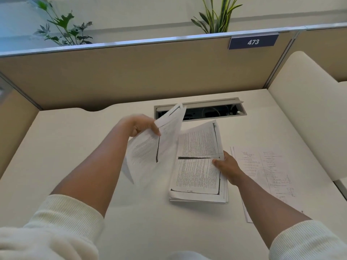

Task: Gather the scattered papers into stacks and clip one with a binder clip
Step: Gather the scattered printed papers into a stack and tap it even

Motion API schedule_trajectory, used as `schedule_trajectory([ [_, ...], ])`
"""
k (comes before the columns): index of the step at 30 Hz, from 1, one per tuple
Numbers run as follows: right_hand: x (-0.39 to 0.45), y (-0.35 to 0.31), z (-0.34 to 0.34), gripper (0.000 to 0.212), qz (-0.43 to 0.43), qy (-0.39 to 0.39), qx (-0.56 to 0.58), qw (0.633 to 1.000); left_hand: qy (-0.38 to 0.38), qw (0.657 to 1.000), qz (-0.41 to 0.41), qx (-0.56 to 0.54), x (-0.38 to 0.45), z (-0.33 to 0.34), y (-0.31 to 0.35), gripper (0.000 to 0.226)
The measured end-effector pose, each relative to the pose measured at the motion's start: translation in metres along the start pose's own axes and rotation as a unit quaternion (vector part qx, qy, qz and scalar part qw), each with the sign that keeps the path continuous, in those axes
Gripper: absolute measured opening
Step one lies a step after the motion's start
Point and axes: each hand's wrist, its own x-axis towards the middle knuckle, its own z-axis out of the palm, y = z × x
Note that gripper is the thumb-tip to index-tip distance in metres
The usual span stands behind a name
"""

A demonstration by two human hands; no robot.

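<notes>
A stack of photocopied book pages (199, 173) lies on the white desk (75, 139) at the centre. My right hand (228, 167) grips the stack's right edge, thumb on top. My left hand (139, 125) holds a blurred, bent bundle of printed sheets (150, 147) lifted in the air just left of the stack. Separate sheets with handwritten notes and diagrams (266, 175) lie flat on the desk to the right, partly under my right arm. No binder clip is in view.
An open cable hatch (212, 110) is set into the desk behind the papers. Beige partition walls (131, 72) enclose the desk at the back and left, with a "473" sign (253, 41). A cream chair back (308, 102) stands at the right. Plants rise beyond the partition.
</notes>
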Motion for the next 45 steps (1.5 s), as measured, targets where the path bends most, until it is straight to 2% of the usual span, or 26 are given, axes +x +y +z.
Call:
schedule_trajectory([
  [2, 0.0, -0.001, 0.001, 0.031, 0.001, -0.002, 0.004, 1.0, -0.051, 0.997, 0.051, -0.033, -0.014, -0.002, 0.018, 0.04],
  [5, 0.001, -0.002, 0.001, 0.028, 0.002, 0.01, 0.016, 1.0, -0.141, 0.978, 0.109, -0.108, -0.025, -0.006, 0.033, 0.038],
  [9, 0.004, -0.003, 0.001, 0.029, 0.01, 0.008, 0.077, 0.997, -0.178, 0.955, 0.116, -0.209, -0.014, -0.004, 0.03, 0.043],
  [12, 0.004, -0.01, 0.003, 0.031, 0.014, -0.008, 0.13, 0.991, -0.157, 0.956, 0.072, -0.236, 0.009, 0.009, 0.015, 0.057],
  [18, 0.007, -0.019, 0.001, 0.038, 0.049, -0.046, 0.183, 0.981, -0.002, 0.969, 0.016, -0.247, 0.04, 0.048, -0.021, 0.034],
  [22, 0.002, -0.025, 0.001, 0.041, 0.044, -0.075, 0.213, 0.973, 0.057, 0.963, 0.001, -0.264, 0.053, 0.061, -0.043, 0.03],
  [28, 0.003, -0.029, 0.01, 0.039, 0.062, -0.077, 0.212, 0.972, -0.01, 0.956, 0.005, -0.294, 0.05, 0.076, -0.055, 0.025],
  [31, 0.002, -0.033, 0.017, 0.026, 0.054, -0.057, 0.212, 0.974, 0.007, 0.961, 0.017, -0.277, 0.051, 0.077, -0.057, 0.033],
  [33, 0.002, -0.036, 0.019, 0.039, 0.048, -0.06, 0.248, 0.966, 0.03, 0.962, 0.024, -0.27, 0.054, 0.078, -0.058, 0.038],
  [36, 0.007, -0.04, 0.02, 0.069, 0.037, -0.123, 0.29, 0.948, 0.064, 0.96, 0.042, -0.269, 0.058, 0.08, -0.056, 0.042],
  [37, 0.006, -0.042, 0.02, 0.067, 0.033, -0.136, 0.286, 0.948, 0.08, 0.958, 0.051, -0.269, 0.059, 0.081, -0.055, 0.044],
  [40, 0.003, -0.048, 0.02, 0.038, 0.015, -0.114, 0.215, 0.97, 0.11, 0.956, 0.077, -0.26, 0.059, 0.079, -0.053, 0.043],
  [42, 0.007, -0.046, 0.016, 0.042, 0.008, -0.07, 0.153, 0.986, 0.083, 0.96, 0.084, -0.253, 0.055, 0.074, -0.054, 0.043],
  [45, 0.008, -0.043, 0.012, 0.04, 0.013, -0.045, 0.172, 0.984, -0.031, 0.966, 0.087, -0.242, 0.049, 0.067, -0.057, 0.042],
])
